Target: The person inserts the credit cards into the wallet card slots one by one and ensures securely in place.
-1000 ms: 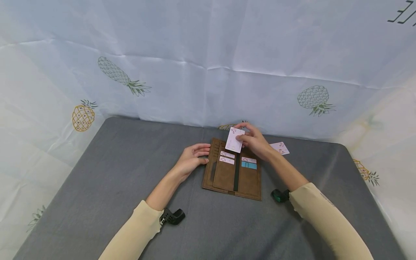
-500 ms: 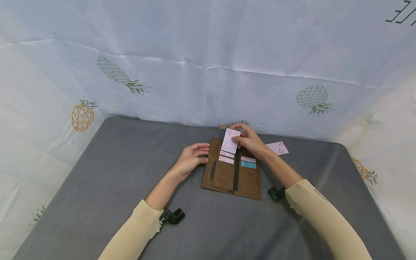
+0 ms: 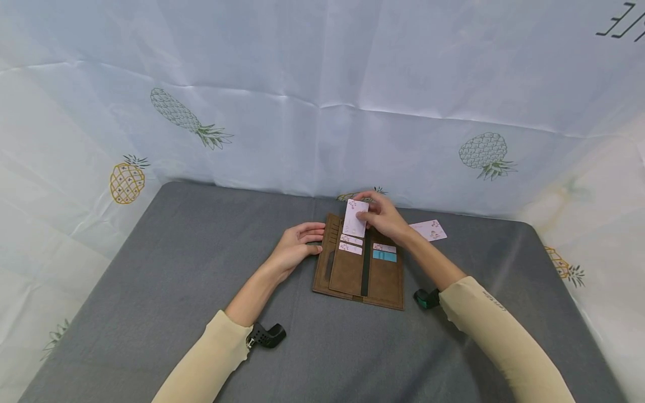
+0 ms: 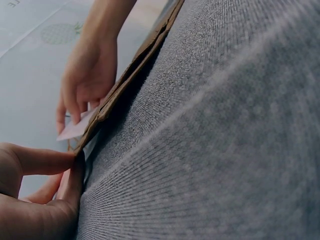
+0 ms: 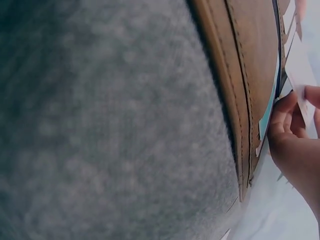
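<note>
An open brown wallet (image 3: 345,276) lies on the grey table. My left hand (image 3: 294,249) is at its left edge; in the left wrist view the thumb and a finger pinch that edge (image 4: 111,100). With thumb and fingers my right hand (image 3: 387,220) holds a pink-white flowered card (image 3: 355,219) upright at the top of the left panel's slots. Its lower end comes right down to the topmost slot. Below it, two similar cards (image 3: 350,248) show in slots. A pink card (image 3: 384,247) and a blue card (image 3: 384,256) sit in the right panel.
Another flowered card (image 3: 430,230) lies on the table (image 3: 201,268) right of the wallet, partly behind the right forearm. A pale curtain with pineapple prints (image 3: 484,151) hangs along the table's back edge. Black wrist devices (image 3: 269,336) sit by both sleeves.
My right hand has brought the card left and slightly down, from above the wallet's middle to above the left panel's slots. The left hand stays at the wallet's edge.
</note>
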The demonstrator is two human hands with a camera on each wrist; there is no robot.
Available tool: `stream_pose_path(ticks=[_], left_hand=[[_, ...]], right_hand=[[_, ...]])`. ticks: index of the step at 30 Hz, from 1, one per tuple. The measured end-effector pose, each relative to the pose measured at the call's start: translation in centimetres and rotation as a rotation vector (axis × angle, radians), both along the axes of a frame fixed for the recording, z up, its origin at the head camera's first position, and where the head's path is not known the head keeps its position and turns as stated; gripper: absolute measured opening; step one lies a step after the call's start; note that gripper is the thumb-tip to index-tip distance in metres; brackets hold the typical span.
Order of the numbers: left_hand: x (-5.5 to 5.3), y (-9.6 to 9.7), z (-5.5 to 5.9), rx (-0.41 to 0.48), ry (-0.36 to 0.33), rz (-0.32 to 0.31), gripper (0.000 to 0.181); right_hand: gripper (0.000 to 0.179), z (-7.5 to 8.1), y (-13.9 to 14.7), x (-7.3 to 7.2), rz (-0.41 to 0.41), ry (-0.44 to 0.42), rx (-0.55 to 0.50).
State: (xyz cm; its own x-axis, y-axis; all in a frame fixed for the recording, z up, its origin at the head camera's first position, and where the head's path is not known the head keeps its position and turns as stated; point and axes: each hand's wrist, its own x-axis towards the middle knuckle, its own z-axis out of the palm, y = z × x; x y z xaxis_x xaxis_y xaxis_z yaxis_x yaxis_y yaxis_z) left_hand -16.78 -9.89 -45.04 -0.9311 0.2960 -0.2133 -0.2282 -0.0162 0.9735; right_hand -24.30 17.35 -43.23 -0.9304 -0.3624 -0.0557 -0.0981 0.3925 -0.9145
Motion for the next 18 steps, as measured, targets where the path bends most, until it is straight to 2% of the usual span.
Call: stream_pose_path(ticks=[7, 18], left_hand=[[0.11, -0.07, 0.08, -0.008, 0.003, -0.002, 0.061], [0.20, -0.23, -0.06, -0.010, 0.006, -0.009, 0.061]], right_hand=[[0.040, 0.01, -0.43, -0.17, -0.028, 0.051, 0.028], [0.039, 0.06, -0.74, -0.09, -0.021, 0.032, 0.016]])
